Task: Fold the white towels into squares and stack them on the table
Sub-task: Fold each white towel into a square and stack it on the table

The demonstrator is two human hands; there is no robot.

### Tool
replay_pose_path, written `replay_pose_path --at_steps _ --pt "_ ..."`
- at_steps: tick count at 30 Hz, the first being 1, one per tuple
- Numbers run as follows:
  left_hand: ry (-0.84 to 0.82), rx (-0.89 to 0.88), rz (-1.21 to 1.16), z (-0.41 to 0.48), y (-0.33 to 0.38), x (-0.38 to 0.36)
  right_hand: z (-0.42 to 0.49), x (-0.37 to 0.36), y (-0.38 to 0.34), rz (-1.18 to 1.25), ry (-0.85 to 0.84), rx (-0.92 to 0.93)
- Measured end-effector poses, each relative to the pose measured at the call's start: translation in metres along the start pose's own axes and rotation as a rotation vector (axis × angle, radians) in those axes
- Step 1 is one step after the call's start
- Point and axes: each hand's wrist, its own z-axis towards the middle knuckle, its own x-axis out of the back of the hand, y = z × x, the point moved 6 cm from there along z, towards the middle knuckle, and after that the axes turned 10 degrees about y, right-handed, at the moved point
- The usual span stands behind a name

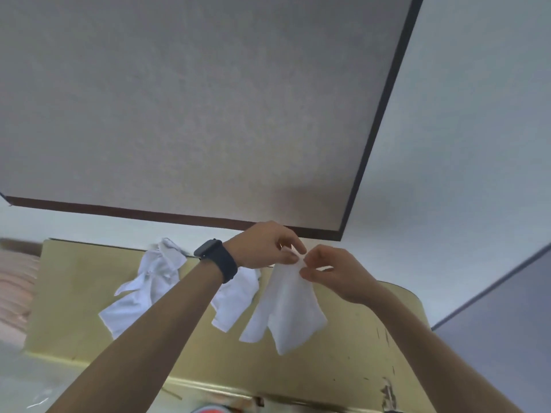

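Head view: I have my left hand [265, 248] and right hand [331, 275] raised above the table [74, 293]. Both pinch the top edge of a white towel [286, 311], which hangs free, probably so I can find its corners. My hands almost meet, fingers curled inward. Two crumpled towels [143, 287] lie on the table behind.

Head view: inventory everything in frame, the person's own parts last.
held towel: one, white, hanging from both grips above the table
crumpled towel: one, maybe two, white, on the table's left
middle towel: one, white, on the table, partly behind the left forearm
table: one, yellowish, under the towels
grey panel: one, grey with dark frame, beyond the table
watch: one, black, left wrist
left grip: one, bare, pinches held towel's top
right grip: one, bare, pinches held towel's top
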Motion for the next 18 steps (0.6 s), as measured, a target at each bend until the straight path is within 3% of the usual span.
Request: replay_pose_path --at_steps 5,10,18 --pt "0.085 0.048 -0.014 0.011 0.01 -0.02 -0.023 0.028 0.036 -0.057 0.058 -0.056" --pt "0.027 0.025 -0.022 0.021 0.04 -0.059 -0.043 0.042 0.062 -0.05 -0.044 -0.066" --pt "0.163 0.116 -0.005 0.027 0.042 -0.096 -0.082 0.046 0.129 -0.154 -0.004 -0.114"
